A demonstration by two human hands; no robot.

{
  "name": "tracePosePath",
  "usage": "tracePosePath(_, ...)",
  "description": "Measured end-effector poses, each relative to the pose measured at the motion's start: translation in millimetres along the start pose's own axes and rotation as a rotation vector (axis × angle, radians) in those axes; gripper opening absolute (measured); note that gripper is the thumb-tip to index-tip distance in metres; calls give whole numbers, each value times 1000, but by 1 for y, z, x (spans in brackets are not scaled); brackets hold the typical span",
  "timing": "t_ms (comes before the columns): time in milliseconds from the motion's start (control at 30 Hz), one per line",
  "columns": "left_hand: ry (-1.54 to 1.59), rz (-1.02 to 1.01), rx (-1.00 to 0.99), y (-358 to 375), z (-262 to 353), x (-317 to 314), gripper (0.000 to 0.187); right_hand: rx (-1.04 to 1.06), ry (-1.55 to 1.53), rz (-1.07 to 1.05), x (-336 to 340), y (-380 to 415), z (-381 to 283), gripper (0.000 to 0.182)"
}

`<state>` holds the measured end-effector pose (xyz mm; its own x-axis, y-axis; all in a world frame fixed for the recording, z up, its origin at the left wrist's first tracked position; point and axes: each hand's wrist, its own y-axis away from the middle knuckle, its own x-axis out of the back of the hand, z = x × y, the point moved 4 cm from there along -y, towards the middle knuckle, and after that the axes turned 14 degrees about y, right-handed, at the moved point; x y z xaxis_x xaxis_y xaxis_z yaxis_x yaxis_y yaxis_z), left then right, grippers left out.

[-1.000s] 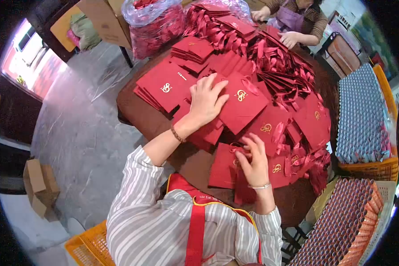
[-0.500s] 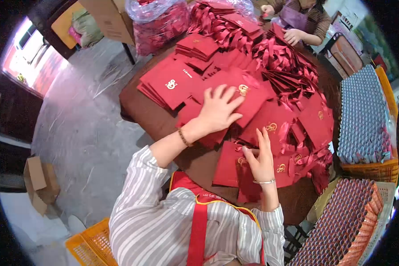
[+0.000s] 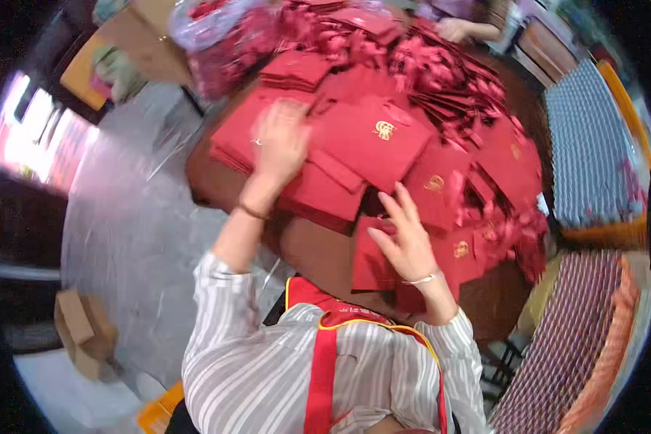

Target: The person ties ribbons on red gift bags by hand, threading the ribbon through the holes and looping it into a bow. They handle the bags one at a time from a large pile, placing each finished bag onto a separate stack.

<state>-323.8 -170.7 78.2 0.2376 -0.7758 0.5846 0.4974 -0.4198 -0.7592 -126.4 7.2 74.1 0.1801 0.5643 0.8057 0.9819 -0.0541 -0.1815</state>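
Red bags with gold logos lie in overlapping piles on a brown table. Over the stack of red bags (image 3: 228,134) at the left is my left hand (image 3: 283,137), blurred by motion; whether its fingers hold anything cannot be made out. A red bag with a gold emblem (image 3: 372,137) lies flat to its right. My right hand (image 3: 406,242) is above the nearer bags, its fingers apart and nothing in them. Beneath it rests another red bag (image 3: 370,257). Bags with ribbon handles (image 3: 448,87) are heaped towards the back.
A plastic sack of red items (image 3: 228,50) stands beyond the table. Across it, a person's hand (image 3: 456,30) touches the pile. Crates of patterned tubes (image 3: 593,145) (image 3: 557,347) stand at the right; a cardboard box (image 3: 87,333) is on the floor left.
My left hand has moved left, from the emblem bag to the left stack. My right hand stays over the near bags. The whole view has shifted and turned slightly.
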Motion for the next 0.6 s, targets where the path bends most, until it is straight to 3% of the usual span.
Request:
tracePosePath(33, -100, -64, 227, 6, -35, 2, 52, 17, 41, -1, 2, 2, -4, 54)
tracePosePath(100, -223, -193, 434, 9, -69, 17, 71, 177, 107, 92, 5, 7, -11, 52)
tracePosePath(133, -210, -326, 600, 11, -80, 22, 77, 55, -55, -61, 6, 9, -13, 50)
tracePosePath(167, -208, -459, 770, 14, -85, 24, 83, 81, -103, -60, 6, 12, -13, 49)
tracePosePath(300, -402, -529, 725, 19, -87, 23, 84, 81, -99, -134, 0, 18, -14, 45)
tracePosePath(367, -166, -167, 512, 19, -103, 29, 82, 136, -82, -102, -1, 22, -14, 43)
tracePosePath(400, -87, -162, 621, 18, -120, 34, 68, 124, -85, -100, 3, 24, -15, 40)
tracePosePath(433, -111, -153, 632, 11, -131, 46, 68, 145, -99, -109, 4, 28, -14, 40)
tracePosePath(500, 426, -119, 841, 5, -146, 64, 46, 84, -136, -118, 7, 33, -8, 37)
tracePosePath(533, 475, -62, 807, 6, -140, 74, 35, 112, -151, -95, 9, 31, -12, 35)
tracePosePath(600, 679, 193, 820, -15, -137, 111, 28, 99, -178, -75, 18, 40, -11, 35)
